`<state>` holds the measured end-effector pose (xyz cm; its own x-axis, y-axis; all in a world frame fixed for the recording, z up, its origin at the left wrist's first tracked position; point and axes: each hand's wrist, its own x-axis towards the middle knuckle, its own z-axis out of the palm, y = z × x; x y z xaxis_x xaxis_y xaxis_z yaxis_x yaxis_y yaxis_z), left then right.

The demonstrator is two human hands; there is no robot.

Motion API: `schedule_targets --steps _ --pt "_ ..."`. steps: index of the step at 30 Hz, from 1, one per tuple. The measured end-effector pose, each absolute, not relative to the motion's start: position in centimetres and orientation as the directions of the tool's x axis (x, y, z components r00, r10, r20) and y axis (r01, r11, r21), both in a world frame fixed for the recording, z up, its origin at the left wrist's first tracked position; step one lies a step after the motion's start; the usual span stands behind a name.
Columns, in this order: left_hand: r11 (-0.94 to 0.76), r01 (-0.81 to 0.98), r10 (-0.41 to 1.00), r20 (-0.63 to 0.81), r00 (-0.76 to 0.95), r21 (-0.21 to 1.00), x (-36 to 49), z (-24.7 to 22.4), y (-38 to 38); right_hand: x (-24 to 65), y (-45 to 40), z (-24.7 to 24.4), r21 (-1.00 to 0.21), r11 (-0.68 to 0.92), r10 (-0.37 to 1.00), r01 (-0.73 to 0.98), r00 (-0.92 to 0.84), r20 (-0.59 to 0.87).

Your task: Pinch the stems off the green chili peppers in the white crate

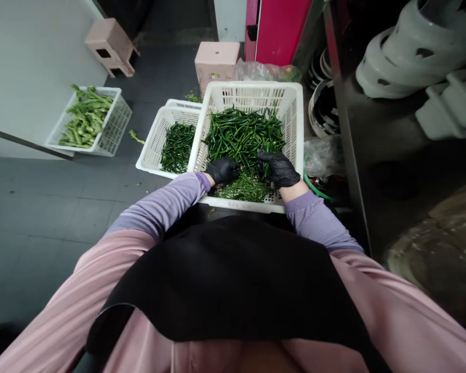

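Observation:
A large white plastic basket (252, 207) stands right in front of me. Long green chili peppers (244, 132) fill its far part, and a heap of thin green stems (248, 187) lies along its near side. My left hand (222, 170), in a black glove, is closed over the border between peppers and stems; its fingertips are hard to make out. Opposite it, my right hand (281, 168), gloved too, has its fingers curled around green chili peppers. To the left, a smaller white basket (150, 150) holds more green chili peppers (178, 147).
At the far left, another white basket (112, 134) contains thick pale-green stalks (86, 116). Pink stools (217, 54) (111, 44) stand behind. A metal shelf (357, 155) with grey-white containers (407, 57) runs along the right. Plastic bags (324, 155) lie beside the large basket.

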<state>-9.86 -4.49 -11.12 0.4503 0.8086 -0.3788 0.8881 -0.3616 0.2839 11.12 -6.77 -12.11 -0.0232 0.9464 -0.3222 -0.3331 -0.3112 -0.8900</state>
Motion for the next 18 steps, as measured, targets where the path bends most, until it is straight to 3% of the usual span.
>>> schedule_targets --steps 3,7,13,18 --pt "-0.235 0.869 0.892 -0.259 0.371 0.436 -10.0 -9.7 -5.0 10.2 -7.1 -12.0 -0.927 -0.240 0.970 -0.287 -0.047 -0.237" --pt "-0.171 0.825 0.909 -0.236 0.342 0.539 -9.1 -9.4 -5.6 8.9 -7.8 -11.3 -0.932 -0.267 0.962 -0.245 -0.118 -0.244" --pt "-0.101 0.703 0.893 -0.248 0.376 0.704 -8.8 -10.2 -5.4 8.8 -7.9 -11.1 -0.937 -0.214 0.977 -0.277 -0.072 -0.202" --pt "-0.052 0.777 0.876 -0.345 0.338 0.628 -8.7 -9.8 -6.1 9.1 -7.5 -11.4 -0.963 -0.106 0.987 -0.247 0.089 -0.132"
